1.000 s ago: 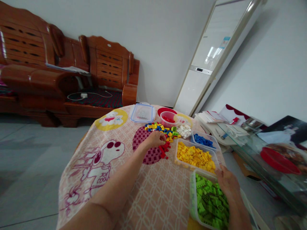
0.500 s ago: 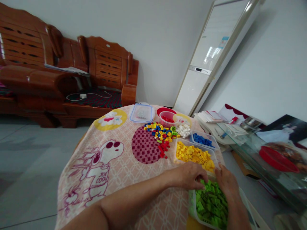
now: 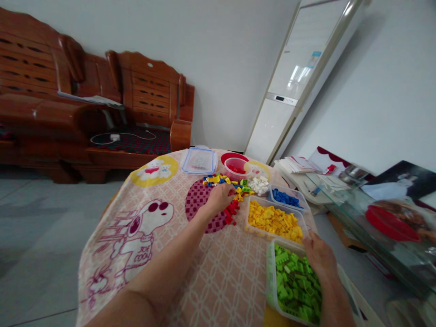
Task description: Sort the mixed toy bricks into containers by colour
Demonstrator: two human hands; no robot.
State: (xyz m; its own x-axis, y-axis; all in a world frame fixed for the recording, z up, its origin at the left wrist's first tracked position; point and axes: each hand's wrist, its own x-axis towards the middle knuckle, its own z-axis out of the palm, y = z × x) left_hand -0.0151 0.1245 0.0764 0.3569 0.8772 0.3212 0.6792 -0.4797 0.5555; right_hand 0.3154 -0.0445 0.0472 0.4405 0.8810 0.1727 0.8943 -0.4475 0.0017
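Observation:
My left hand (image 3: 220, 198) reaches over the pile of mixed toy bricks (image 3: 244, 190), its fingers bent together and their tips down among the pieces; what they grip is hidden. On the right, my right hand (image 3: 319, 254) lies with fingers stretched at the near right corner of the clear box of yellow bricks (image 3: 274, 219). Below that hand is the box of green bricks (image 3: 295, 279). Loose red bricks (image 3: 231, 211) lie just right of my left wrist.
White bricks (image 3: 259, 185) form a heap beside a box of blue bricks (image 3: 285, 198). Behind stand a round tub of red bricks (image 3: 237, 168) and a blue-edged lid (image 3: 199, 161). To the right is a glass-topped table (image 3: 361, 218) with a red dish (image 3: 391, 222).
My left hand has moved from above the green bricks, away and to the left, onto the mixed pile. My right hand has stayed at the box corner.

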